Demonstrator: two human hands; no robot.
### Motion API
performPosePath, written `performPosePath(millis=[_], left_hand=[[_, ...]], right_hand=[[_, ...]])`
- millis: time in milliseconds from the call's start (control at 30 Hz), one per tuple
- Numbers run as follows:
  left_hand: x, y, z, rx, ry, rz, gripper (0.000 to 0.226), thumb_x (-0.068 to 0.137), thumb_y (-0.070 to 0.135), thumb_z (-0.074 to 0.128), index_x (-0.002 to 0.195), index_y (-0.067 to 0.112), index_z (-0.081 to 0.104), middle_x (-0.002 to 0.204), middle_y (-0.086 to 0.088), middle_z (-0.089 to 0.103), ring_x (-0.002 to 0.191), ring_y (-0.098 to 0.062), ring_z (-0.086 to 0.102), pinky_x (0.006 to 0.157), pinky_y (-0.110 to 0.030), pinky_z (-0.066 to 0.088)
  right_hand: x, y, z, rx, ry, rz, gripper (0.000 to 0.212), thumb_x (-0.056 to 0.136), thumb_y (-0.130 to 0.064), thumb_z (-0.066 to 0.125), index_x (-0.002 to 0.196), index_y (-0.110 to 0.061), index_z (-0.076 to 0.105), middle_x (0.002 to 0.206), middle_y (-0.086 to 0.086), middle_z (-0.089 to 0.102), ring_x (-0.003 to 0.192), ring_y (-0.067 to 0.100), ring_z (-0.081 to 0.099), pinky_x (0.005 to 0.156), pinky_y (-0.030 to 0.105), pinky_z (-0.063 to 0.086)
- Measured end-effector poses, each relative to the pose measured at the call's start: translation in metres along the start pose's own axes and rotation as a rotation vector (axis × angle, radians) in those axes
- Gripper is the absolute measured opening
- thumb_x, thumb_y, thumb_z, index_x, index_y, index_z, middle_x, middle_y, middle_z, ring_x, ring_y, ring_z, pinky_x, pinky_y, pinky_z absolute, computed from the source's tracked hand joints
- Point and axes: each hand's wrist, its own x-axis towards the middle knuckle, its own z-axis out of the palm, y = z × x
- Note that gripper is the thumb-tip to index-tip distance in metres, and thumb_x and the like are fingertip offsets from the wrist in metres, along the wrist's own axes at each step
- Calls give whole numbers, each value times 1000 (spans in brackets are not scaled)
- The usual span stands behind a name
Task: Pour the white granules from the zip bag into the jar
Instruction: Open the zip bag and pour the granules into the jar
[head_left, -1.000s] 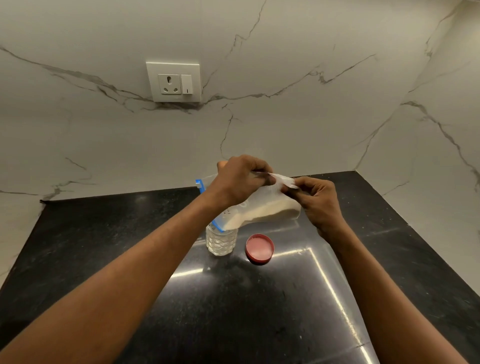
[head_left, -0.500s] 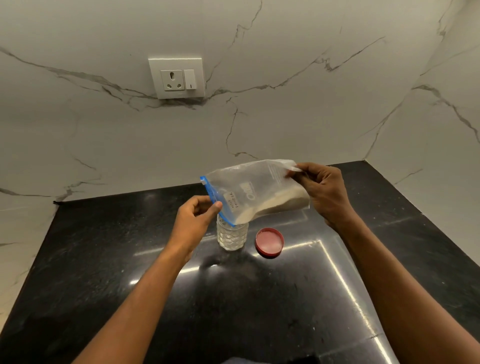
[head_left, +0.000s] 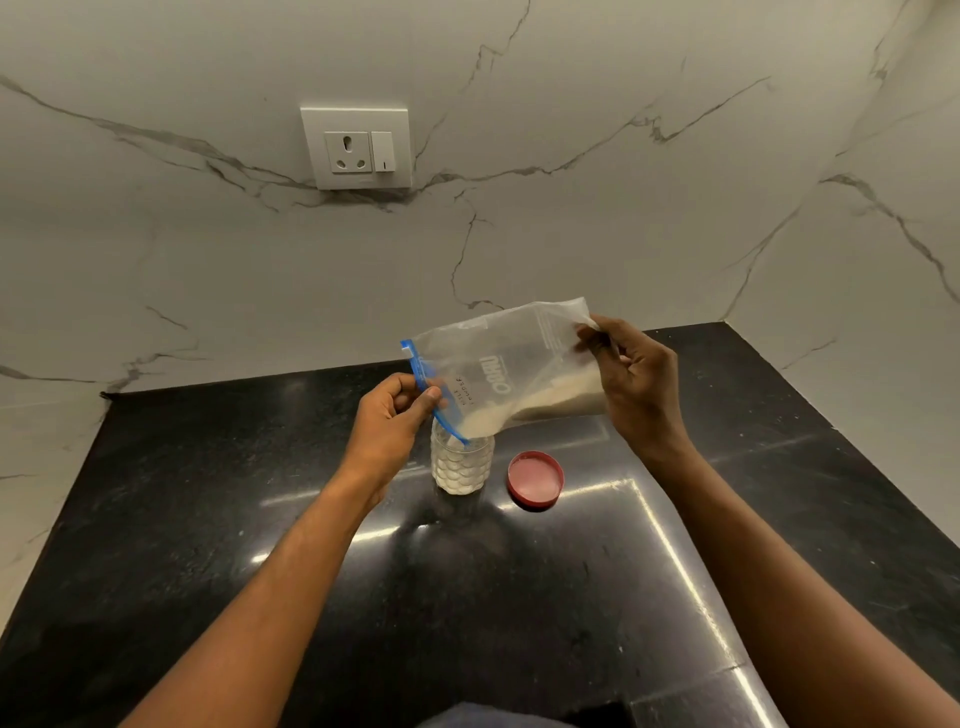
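white marble wall: grey-veined, two faces meeting in a corner at the right, behind the counter.
black stone countertop: glossy, streaked with light reflections; bears the jar and lid.
zip bag: clear plastic with printed lettering, held in the air above the counter and tilted, mouth end low at the left, directly over the jar's opening.
socket plate: white, on the wall, one outlet and one switch.
right hand: fingers curled, pinching the bag's raised far corner.
left hand: thumb and curled fingers pinching the blue zip strip just above the jar.
jar: clear, dimpled, upright, uncapped, whitish inside.
red lid: lying inside-up just right of the jar, apart from it.
white granules: heaped along the bag's lower edge, running down to the mouth corner at the jar's top.
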Motion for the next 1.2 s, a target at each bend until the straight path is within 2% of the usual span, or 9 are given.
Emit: performPosePath(millis=[33,100,267,800,1000,1200], left_hand=[[1,0,0,3,3,7,13,102,13,67,113,19,70,114,1,79,106,-6,76,80,-19,62],[1,1,1,1,1,19,13,102,12,67,112,20,71,113,2,79,106,-6,76,81,-18,62],[2,4,2,4,-4,53,17,101,10,67,107,25,71,114,3,78,106,-6,76,83,-18,61],[6,-1,2,-44,6,54,16,99,9,70,110,20,72,112,4,79,106,-6,76,81,-17,61],[8,-4,-1,-30,9,51,14,98,11,71,109,20,73,111,4,80,105,-5,76,80,-16,61],[8,-7,-2,-36,10,35,16,98,11,72,110,22,73,107,8,81,105,-5,76,79,-16,61]], right_hand=[[-1,0,0,-6,0,4,20,104,-11,60,118,-7,74,92,0,74,85,-4,67,76,13,51],[-1,0,-2,-14,5,11,20,104,-11,60,118,-6,74,92,0,74,84,-7,66,76,9,49],[1,-4,-5,-31,-2,-4,21,104,-11,60,119,-4,74,95,2,75,86,-5,68,78,13,53],[6,-11,-5,-52,-9,-14,19,104,-7,60,116,-2,74,96,2,74,85,-11,66,76,8,50],[8,-7,-10,-30,-29,-44,19,100,-5,65,115,-4,76,103,3,76,91,-8,67,79,11,53],[14,-3,-13,-40,-60,-50,18,97,-6,69,114,-5,77,101,-14,73,92,-11,68,78,8,52]])
